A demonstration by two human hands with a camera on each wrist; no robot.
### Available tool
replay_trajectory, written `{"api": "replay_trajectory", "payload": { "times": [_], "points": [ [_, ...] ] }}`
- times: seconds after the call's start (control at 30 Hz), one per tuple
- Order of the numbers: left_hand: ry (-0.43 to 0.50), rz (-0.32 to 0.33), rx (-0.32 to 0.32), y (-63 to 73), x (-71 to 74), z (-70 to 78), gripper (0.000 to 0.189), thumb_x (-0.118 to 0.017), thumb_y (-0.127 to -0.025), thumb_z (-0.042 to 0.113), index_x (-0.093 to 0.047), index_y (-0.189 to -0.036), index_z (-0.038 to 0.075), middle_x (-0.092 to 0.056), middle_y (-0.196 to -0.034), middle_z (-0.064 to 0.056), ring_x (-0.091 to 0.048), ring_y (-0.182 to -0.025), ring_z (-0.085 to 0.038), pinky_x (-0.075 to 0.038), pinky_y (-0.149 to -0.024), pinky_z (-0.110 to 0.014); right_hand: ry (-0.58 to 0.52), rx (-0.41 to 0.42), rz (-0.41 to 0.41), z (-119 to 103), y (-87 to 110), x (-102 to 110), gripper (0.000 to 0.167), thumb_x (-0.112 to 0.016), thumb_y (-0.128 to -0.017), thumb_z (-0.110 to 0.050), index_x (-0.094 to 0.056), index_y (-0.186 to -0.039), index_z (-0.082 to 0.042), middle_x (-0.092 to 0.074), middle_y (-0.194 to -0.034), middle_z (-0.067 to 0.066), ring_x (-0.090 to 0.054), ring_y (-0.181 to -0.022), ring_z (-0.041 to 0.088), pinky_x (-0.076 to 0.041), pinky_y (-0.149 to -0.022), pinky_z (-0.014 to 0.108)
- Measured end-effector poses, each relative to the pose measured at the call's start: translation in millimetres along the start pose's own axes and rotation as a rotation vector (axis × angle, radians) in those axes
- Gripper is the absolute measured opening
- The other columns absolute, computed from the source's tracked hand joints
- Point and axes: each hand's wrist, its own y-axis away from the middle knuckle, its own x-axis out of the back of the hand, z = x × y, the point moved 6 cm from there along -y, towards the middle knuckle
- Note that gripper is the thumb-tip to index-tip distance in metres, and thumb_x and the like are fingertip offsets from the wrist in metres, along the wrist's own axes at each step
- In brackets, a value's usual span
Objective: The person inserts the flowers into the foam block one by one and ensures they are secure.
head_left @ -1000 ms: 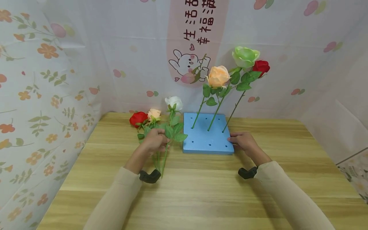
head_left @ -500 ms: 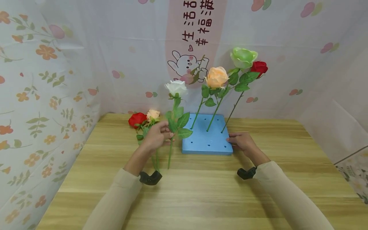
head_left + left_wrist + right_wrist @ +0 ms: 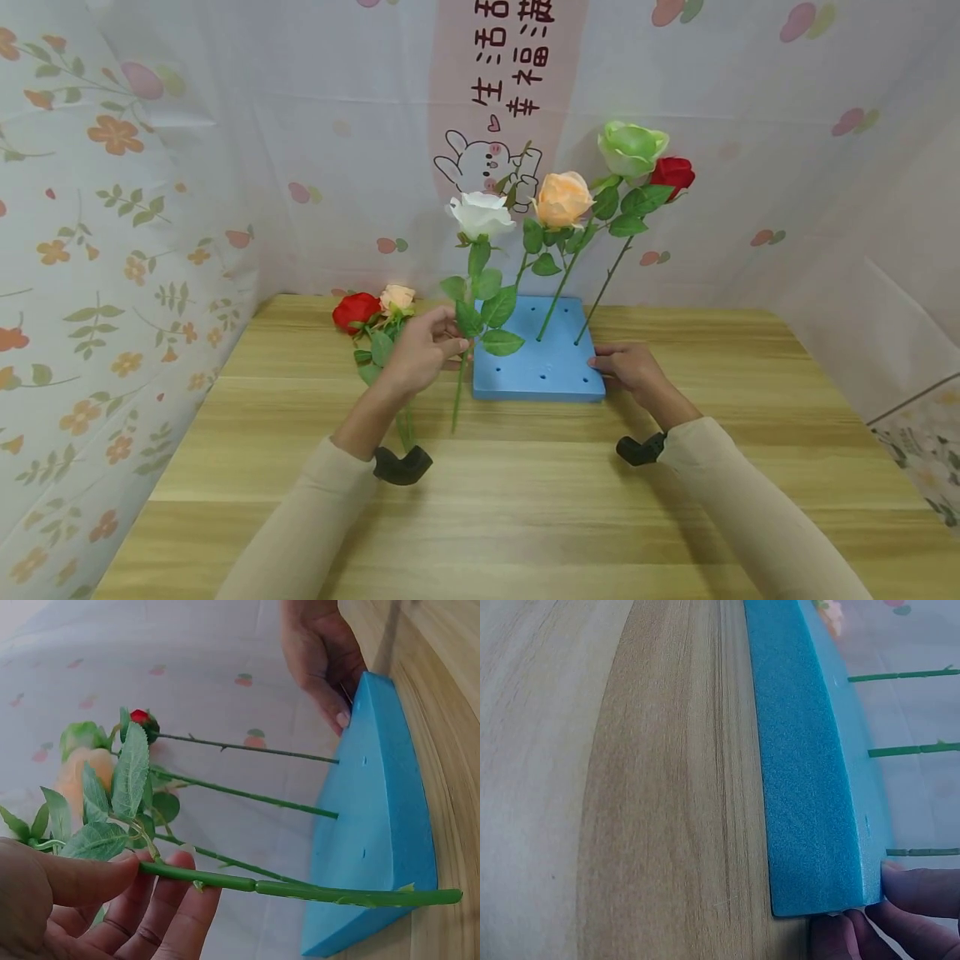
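My left hand (image 3: 422, 354) pinches the green stem of an artificial white rose (image 3: 481, 215), held upright just left of a blue foam block (image 3: 525, 385). In the left wrist view the stem (image 3: 360, 894) runs between thumb and fingers, and its lower end reaches past the block's near edge. My right hand (image 3: 633, 371) grips the block's right edge; in the right wrist view the thumb (image 3: 919, 891) lies on the top face and the fingers are at the side. A peach rose (image 3: 564, 200), a green rose (image 3: 632, 150) and a red rose (image 3: 672, 175) stand in the block's middle holes.
Left of my left hand, a red rose (image 3: 356, 312) and a small pale peach rose (image 3: 397, 298) lie on the wooden table (image 3: 525, 500). Small holes dot the block's front and back rows. A patterned cloth (image 3: 337, 150) hangs behind the table.
My left hand has lifted the white rose from beside the lying roses and carried it right, towards the block. My right hand has stayed on the block's edge.
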Motion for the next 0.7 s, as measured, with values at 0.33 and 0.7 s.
{"api": "replay_trajectory", "payload": {
  "times": [0.33,0.7],
  "points": [
    [0.036,-0.048,-0.085,-1.2,-19.1,16.9,0.024,-0.058,-0.093,-0.005,-0.057,-0.116,0.001,-0.057,-0.091,-0.011,-0.067,-0.084,-0.026,-0.058,-0.075,-0.04,-0.001,-0.018,0.007,0,-0.4,-1,0.047,-0.057,-0.097,-0.012,-0.047,-0.14,0.006,-0.046,-0.143,0.026,-0.055,-0.122,0.032,-0.045,-0.102,0.043],
    [0.016,-0.08,-0.126,-7.5,-44.7,32.2,0.028,-0.058,-0.094,-0.002,-0.058,-0.122,0.004,-0.06,-0.095,-0.012,-0.067,-0.085,-0.026,-0.058,-0.076,-0.038,-0.03,-0.035,0.015,0,-0.5,1,0.046,-0.059,-0.096,-0.008,-0.049,-0.138,0.006,-0.044,-0.145,0.025,-0.057,-0.118,0.027,-0.045,-0.103,0.042]
  ]
}}
